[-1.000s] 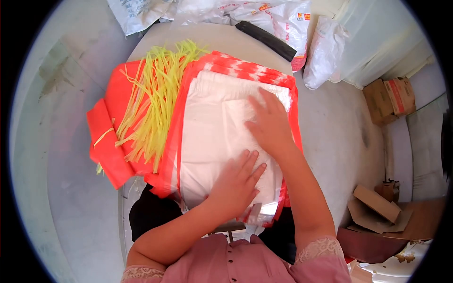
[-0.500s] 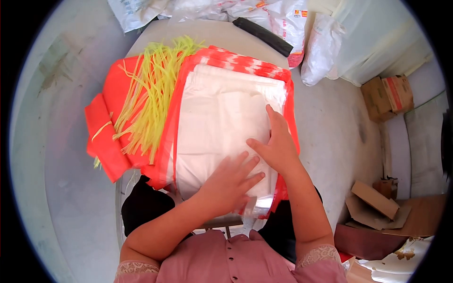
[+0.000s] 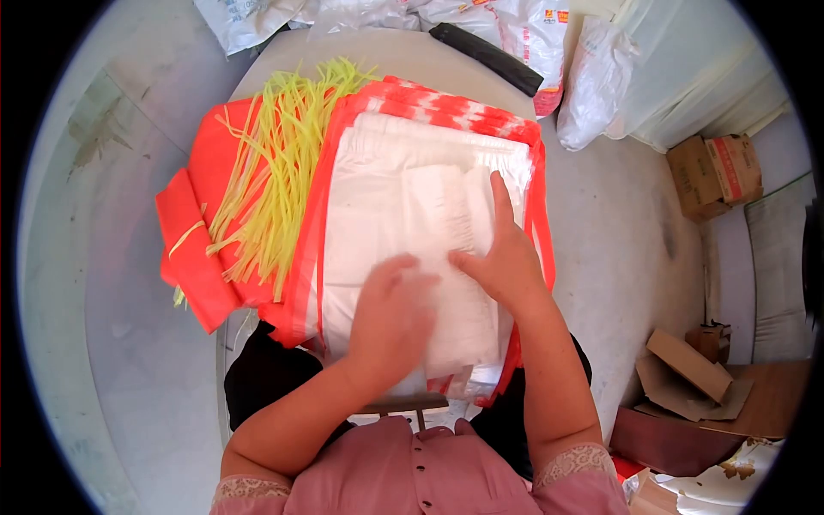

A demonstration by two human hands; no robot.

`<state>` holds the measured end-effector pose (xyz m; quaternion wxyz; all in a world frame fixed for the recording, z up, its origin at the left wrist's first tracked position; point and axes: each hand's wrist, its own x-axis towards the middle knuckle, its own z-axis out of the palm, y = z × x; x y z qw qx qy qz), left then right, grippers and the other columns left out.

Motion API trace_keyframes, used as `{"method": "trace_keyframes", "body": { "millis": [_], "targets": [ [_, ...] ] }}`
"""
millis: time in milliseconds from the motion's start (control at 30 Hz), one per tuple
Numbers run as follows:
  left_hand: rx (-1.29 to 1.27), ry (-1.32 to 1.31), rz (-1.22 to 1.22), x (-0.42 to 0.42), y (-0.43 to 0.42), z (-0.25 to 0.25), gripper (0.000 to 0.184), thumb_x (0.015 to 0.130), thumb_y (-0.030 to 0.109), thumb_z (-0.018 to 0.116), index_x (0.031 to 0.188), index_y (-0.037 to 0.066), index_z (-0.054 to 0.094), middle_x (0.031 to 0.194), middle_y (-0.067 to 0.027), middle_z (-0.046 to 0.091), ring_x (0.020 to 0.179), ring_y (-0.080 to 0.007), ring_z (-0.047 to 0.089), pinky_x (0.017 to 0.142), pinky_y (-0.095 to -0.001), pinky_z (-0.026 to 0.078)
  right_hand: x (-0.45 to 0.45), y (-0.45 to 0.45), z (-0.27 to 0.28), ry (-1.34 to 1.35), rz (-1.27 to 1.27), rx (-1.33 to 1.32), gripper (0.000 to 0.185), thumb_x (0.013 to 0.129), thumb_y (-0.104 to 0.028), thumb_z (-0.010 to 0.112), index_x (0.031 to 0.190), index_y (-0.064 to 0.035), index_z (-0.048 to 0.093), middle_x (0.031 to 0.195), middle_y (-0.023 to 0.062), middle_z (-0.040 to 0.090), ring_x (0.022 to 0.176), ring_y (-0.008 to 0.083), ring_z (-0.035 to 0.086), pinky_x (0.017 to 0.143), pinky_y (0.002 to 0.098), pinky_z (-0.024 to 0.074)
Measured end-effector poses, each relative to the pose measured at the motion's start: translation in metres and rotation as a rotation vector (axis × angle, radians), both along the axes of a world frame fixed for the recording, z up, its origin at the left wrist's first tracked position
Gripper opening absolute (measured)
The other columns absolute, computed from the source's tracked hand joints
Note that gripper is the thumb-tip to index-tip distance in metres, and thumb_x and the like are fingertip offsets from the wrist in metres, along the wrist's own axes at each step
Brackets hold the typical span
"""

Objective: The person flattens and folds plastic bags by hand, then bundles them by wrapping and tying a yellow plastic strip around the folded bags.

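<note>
A stack of flat white plastic bags point(image 3: 365, 202) lies in front of me on red-and-white plastic sheets point(image 3: 524, 129). On top is a white plastic bag folded into a long narrow strip point(image 3: 439, 206), with creases along it. My right hand point(image 3: 506, 266) rests at the strip's right side, thumb and forefinger spread apart. Smeared by motion, my left hand point(image 3: 390, 322) is over the strip's left edge; its fingers cannot be made out clearly. To the left, yellow ties point(image 3: 279, 163) lie in a loose bunch on red plastic point(image 3: 210, 150).
A tied red roll point(image 3: 197, 249) sits at the left edge of the table point(image 3: 369, 56). At the back are a black roll point(image 3: 487, 58) and white sacks point(image 3: 592, 86). Cardboard boxes point(image 3: 714, 176) stand on the right, with flattened cardboard point(image 3: 687, 369) nearer me.
The top bag now shows as a narrow folded strip. My left hand has moved left and slightly up, while my right hand has stayed nearly in place. The view has shifted slightly.
</note>
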<state>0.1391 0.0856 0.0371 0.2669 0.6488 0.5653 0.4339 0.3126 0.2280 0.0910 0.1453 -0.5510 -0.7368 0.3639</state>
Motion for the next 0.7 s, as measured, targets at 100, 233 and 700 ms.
{"method": "trace_keyframes", "body": {
  "millis": [100,233,700],
  "targets": [
    [-0.045,-0.077,0.139,0.0,0.01,-0.006,0.057,0.097,0.007,0.066,0.151,0.005,0.048,0.154,-0.0193,0.041,0.141,-0.0333,0.049,0.116,-0.0457,0.045,-0.002,-0.008,-0.002,0.077,0.008,0.109,0.113,0.081,-0.015,0.084,0.171,-0.0121,0.015,0.162,0.0267,0.044,0.143,0.043,0.052,0.113,0.044,0.0481],
    [-0.132,-0.345,0.113,0.0,0.016,-0.004,0.061,0.102,0.004,0.061,0.157,0.003,0.036,0.158,-0.0165,0.038,0.14,-0.0283,0.049,0.114,-0.0422,0.046,-0.003,-0.013,-0.012,0.192,0.015,0.168,0.114,0.083,-0.01,0.082,0.172,-0.0108,0.01,0.168,0.0251,0.036,0.15,0.0401,0.046,0.117,0.0426,0.0455],
    [-0.398,-0.992,0.04,0.008,0.037,0.004,0.061,0.099,0.001,0.068,0.155,-0.003,0.043,0.144,-0.0129,0.061,0.13,-0.0205,0.06,0.109,-0.0374,0.051,0.007,0.002,-0.021,0.756,-0.021,0.014,0.128,0.078,-0.002,0.086,0.171,-0.006,-0.002,0.174,0.0202,0.019,0.153,0.0331,0.037,0.118,0.0422,0.0439]
  ]
}}
